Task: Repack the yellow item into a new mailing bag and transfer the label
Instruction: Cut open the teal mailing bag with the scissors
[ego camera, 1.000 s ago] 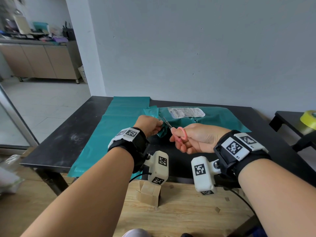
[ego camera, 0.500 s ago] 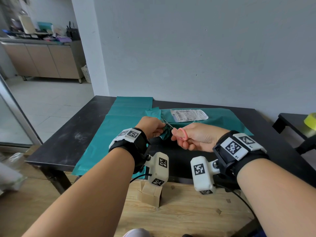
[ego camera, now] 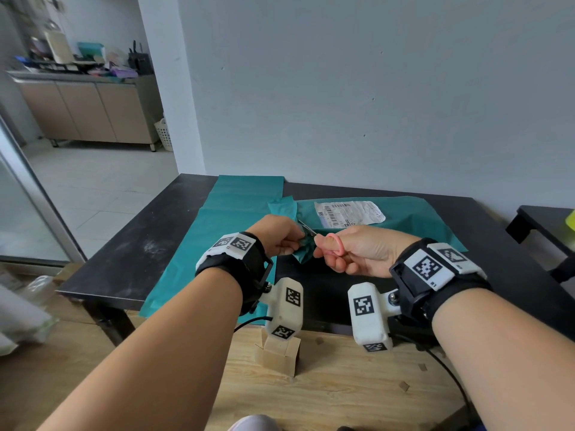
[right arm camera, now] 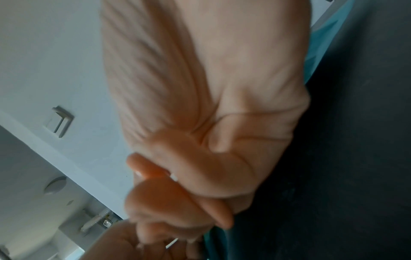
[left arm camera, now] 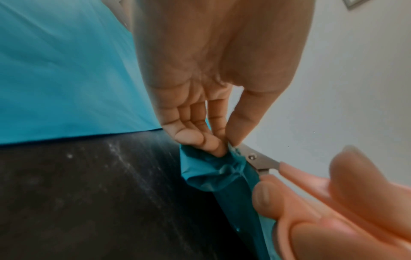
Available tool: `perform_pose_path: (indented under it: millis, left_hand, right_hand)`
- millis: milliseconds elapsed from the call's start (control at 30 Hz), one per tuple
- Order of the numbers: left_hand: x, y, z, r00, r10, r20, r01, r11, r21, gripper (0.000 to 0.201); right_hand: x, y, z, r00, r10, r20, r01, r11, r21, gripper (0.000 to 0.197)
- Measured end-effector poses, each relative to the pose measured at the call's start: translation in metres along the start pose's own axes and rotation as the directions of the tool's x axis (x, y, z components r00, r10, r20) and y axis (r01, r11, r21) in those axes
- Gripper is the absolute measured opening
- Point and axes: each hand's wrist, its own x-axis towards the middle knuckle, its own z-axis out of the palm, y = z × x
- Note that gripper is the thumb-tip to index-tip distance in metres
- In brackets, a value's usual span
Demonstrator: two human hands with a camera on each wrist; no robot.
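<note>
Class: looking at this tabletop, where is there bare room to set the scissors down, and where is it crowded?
Free patches: the dark table left of the flat teal bag, and the near strip right of that bag, below the labelled bag. Crowded: the middle, where the left hand pinches bunched teal plastic and the right hand works the scissors.

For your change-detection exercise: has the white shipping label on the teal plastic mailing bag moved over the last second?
No. The white shipping label keeps its place on the teal plastic mailing bag, near the black table far edge; only the camera shifted.

bare table left, wall behind
</note>
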Motion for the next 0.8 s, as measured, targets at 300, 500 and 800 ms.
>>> perform_pose_path:
  millis: [300, 500, 800]
  left_hand:
    - [0.020, 0.006, 0.002, 0.979, 0.105, -0.177, -0.081, 0.987, 0.138, 0.027]
    - [0.017, 0.007, 0.001, 0.970, 0.085, -0.227, -0.054, 0.989, 0.138, 0.014]
    - [0.010, 0.006, 0.002, 0.961, 0.149, -0.233, -0.105, 0.976, 0.192, 0.034]
  right_hand:
    - [0.001, 0.003, 0.000, 1.000, -0.009, -0.009, 0.009, 1.000, -0.022, 0.031]
    - [0.004, 0.003, 0.003, 1.000, 0.007, 0.011, -0.007, 1.000, 0.009, 0.033]
    - [0.007, -0.004, 0.009, 0.999, 0.002, 0.050, -0.007, 0.993, 0.114, 0.031]
